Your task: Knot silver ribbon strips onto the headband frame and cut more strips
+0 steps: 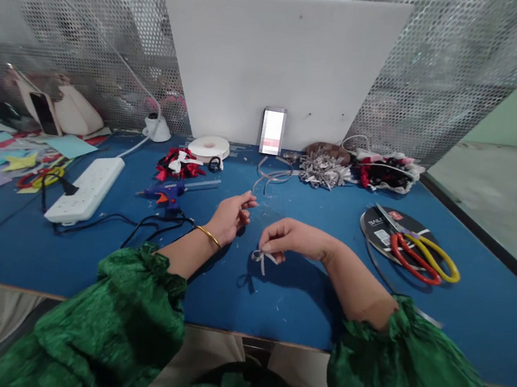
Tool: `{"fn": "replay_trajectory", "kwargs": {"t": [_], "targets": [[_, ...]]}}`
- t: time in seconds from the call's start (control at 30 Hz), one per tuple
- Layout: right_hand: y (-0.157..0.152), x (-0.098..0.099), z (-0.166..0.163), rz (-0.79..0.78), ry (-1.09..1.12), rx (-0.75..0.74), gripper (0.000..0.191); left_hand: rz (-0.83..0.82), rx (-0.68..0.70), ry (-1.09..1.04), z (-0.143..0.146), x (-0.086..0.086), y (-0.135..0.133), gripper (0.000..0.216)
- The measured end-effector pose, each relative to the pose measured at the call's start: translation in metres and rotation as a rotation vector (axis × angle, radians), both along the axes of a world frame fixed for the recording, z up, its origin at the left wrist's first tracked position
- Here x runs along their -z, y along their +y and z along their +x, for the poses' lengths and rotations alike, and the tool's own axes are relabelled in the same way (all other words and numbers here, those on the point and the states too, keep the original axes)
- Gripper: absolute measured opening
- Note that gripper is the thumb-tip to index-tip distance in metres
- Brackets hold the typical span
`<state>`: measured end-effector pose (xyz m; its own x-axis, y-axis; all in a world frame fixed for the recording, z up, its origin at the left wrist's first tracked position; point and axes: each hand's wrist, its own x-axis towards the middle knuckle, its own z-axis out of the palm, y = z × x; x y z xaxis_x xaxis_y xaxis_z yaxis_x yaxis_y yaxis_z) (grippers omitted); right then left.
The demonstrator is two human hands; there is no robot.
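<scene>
My right hand [293, 239] is closed in a pinch on a small grey ribbon bow [262, 259], held just above the blue table [82, 251]. My left hand [231, 215] hovers a little to the left of it with fingers curled loosely; nothing shows in them. A gold bangle sits on my left wrist. Both arms wear green ruffled sleeves. The blue glue gun [166, 193] lies just left of my left hand, its black cord trailing under my forearm.
Two pairs of scissors, red and yellow [420, 252], lie on a black disc at the right. A white power strip [86, 187] is at left. White tape roll [208, 147], red-black bows [179, 163], grey ribbon pile [322, 169] and a white board [279, 59] stand behind.
</scene>
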<state>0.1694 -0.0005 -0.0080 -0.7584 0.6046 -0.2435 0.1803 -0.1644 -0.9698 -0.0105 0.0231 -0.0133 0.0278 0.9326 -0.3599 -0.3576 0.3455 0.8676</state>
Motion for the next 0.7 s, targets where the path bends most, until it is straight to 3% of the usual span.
{"fn": "replay_trajectory", "kwargs": {"t": [0.07, 0.17, 0.27, 0.33, 0.53, 0.7], "targets": [[0.009, 0.001, 0.008, -0.003, 0.143, 0.185, 0.022, 0.044, 0.032, 0.04, 0.001, 0.001, -0.002, 0.018], [0.028, 0.005, 0.021, -0.043, 0.471, 0.821, 0.022, 0.105, 0.08, 0.095, 0.002, 0.004, -0.005, 0.018], [0.038, 0.013, 0.025, -0.22, 0.461, 1.101, 0.025, 0.123, 0.105, 0.115, 0.002, 0.006, -0.005, 0.019], [0.038, 0.019, 0.019, -0.171, 0.335, 1.072, 0.018, 0.127, 0.119, 0.121, 0.002, 0.006, -0.005, 0.02], [0.031, 0.037, -0.001, 0.385, -0.131, 0.619, 0.012, 0.153, 0.169, 0.201, 0.003, 0.009, -0.004, 0.021], [0.032, 0.041, 0.003, 0.602, -0.324, 0.514, 0.019, 0.189, 0.202, 0.25, 0.004, 0.013, -0.004, 0.017]]}}
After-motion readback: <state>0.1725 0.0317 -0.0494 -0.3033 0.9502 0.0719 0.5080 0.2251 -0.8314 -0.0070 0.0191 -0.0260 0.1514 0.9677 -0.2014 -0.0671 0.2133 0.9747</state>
